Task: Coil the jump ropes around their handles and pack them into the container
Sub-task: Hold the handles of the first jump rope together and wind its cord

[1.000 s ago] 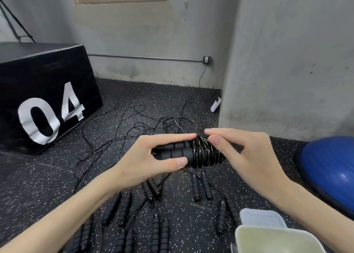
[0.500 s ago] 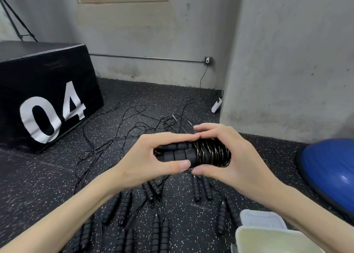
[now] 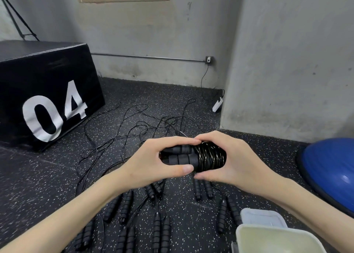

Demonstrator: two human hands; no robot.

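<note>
Grip, left to right: left hand pinches the bare ends of the paired handles; right hand wraps the coiled rope on their other end. Bundle held mid-air above the floor. Coiling looks about finished; rope's free end probably under the right fingers, not visible. Next: secure the tail, lower into the container at lower right without loosening turns. Loose ropes remain.
</note>
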